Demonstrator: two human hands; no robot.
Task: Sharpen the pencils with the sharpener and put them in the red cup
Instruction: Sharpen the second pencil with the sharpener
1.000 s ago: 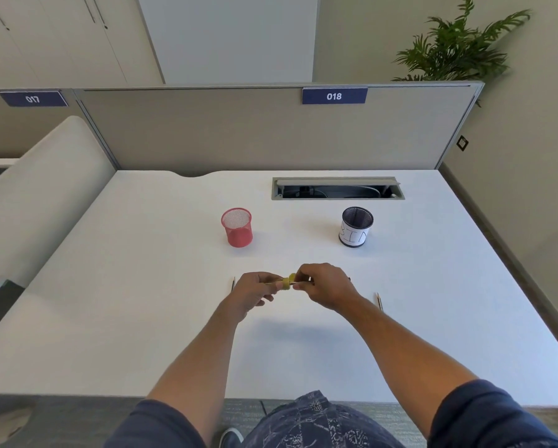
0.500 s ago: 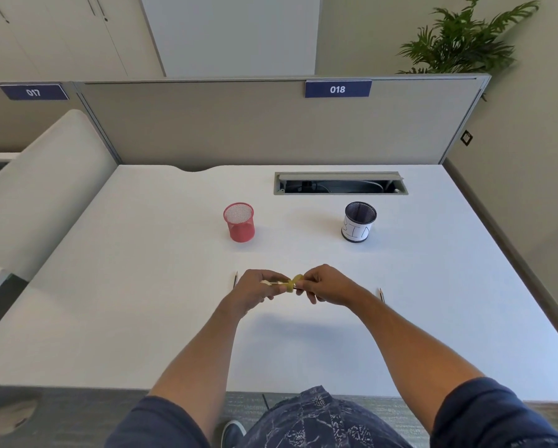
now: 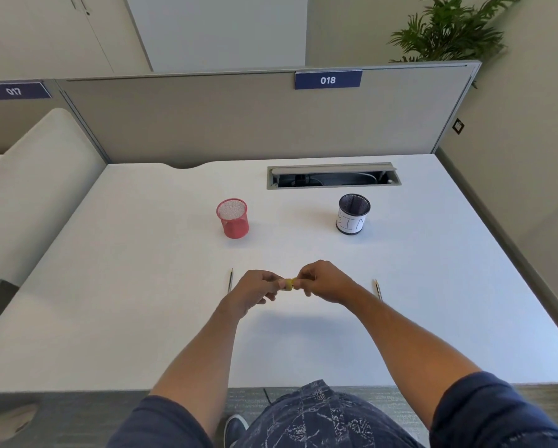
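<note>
Both hands meet above the middle of the white bench [image 3: 142,302], each grip curled tight around something small. The left hand [image 3: 255,291] pinches the yellow sharpener [image 3: 289,283] at its fingertips, and the right hand [image 3: 324,281] closes in from 3 o'clock, its fingers clamped at the sharpener's other side; what it holds there is hidden behind the fingers. 2 pencils lie flat on the bench: 1 pencil [image 3: 230,280] just at 9 o'clock of the left hand, the other pencil [image 3: 378,288] at 3 o'clock of the right wrist, both pointing roughly toward 12. The red cup [image 3: 233,218], a mesh holder, stands upright at 11 o'clock from the hands, well apart from them. A dark mesh cup [image 3: 353,214] with a white paper wrap stands at 1 o'clock, near a cable hatch [image 3: 334,175] set into the bench. A partition [image 3: 238,124] with a sign reading 018 closes the far edge.
</note>
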